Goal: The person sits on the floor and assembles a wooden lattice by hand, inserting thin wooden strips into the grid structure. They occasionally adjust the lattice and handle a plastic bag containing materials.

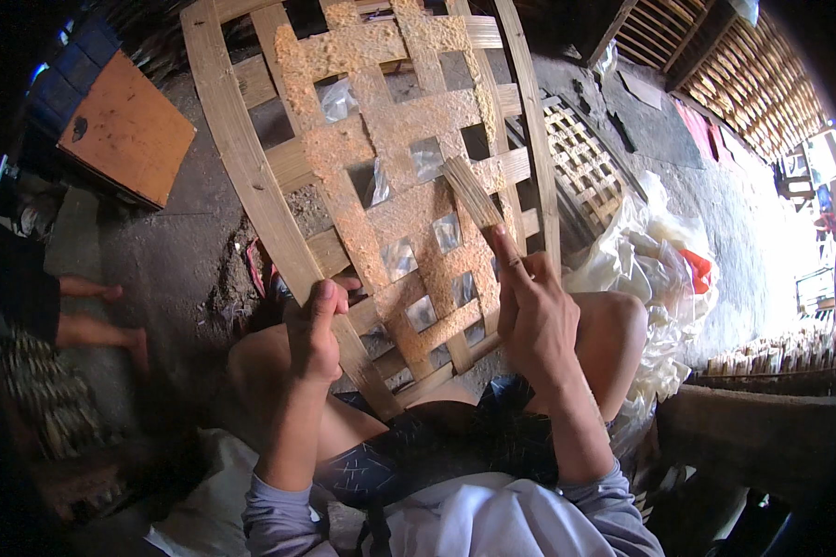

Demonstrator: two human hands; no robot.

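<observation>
Both hands grip: left hand [314, 327] rack [251, 176], right hand [532, 311] scraper [471, 190].

Daylight from right, overexposed | dim left | fisheye bending, dark corners

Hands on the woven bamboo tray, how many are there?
2: the left hand grips the bamboo tray at its lower left rim; the right hand presses a small brush against its crusted lattice.

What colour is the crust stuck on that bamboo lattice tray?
Orange-tan, grainy crust over pale bamboo strips; the head view shows it.
</observation>
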